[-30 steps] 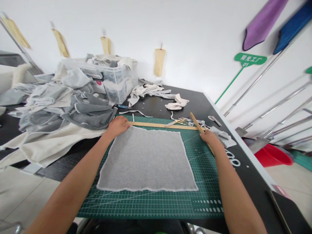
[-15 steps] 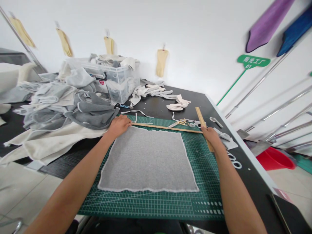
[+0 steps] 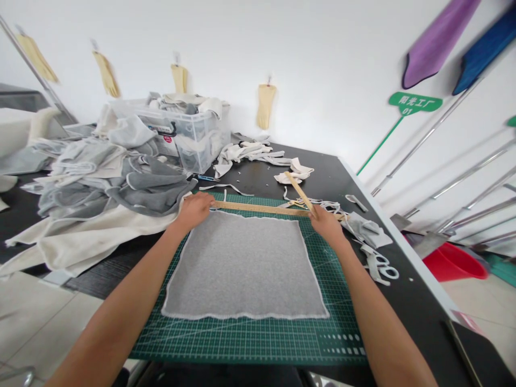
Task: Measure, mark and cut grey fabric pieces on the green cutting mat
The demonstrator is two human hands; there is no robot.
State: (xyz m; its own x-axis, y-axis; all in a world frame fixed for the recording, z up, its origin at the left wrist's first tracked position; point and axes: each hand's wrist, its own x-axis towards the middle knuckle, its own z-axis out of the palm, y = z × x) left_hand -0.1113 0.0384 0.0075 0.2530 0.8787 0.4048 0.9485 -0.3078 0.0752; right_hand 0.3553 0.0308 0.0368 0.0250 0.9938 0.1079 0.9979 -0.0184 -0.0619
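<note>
A grey cloth (image 3: 245, 263) with pale stitched edges lies flat on the green cutting mat (image 3: 242, 341). Along its far edge runs a long wooden ruler (image 3: 258, 208). My left hand (image 3: 196, 208) is closed on the ruler's left end, by the cloth's far left corner. My right hand (image 3: 325, 223) is closed around a second wooden ruler (image 3: 300, 192), which slants up and to the left, across the first near its right part. Scissors (image 3: 298, 202) lie behind the long ruler, partly hidden.
Grey and cream fabric pieces (image 3: 97, 166) are heaped at the left, beside a full clear plastic bin (image 3: 193, 140). Scraps (image 3: 252, 150) lie at the back. White-handled scissors (image 3: 389, 271) and more scraps (image 3: 368, 231) lie at the right. A red bucket (image 3: 455, 263) stands beyond the table.
My right hand has moved left, and its ruler now slants leftward above the long one. The long ruler has turned from edge-on to flatter. My left hand has barely shifted.
</note>
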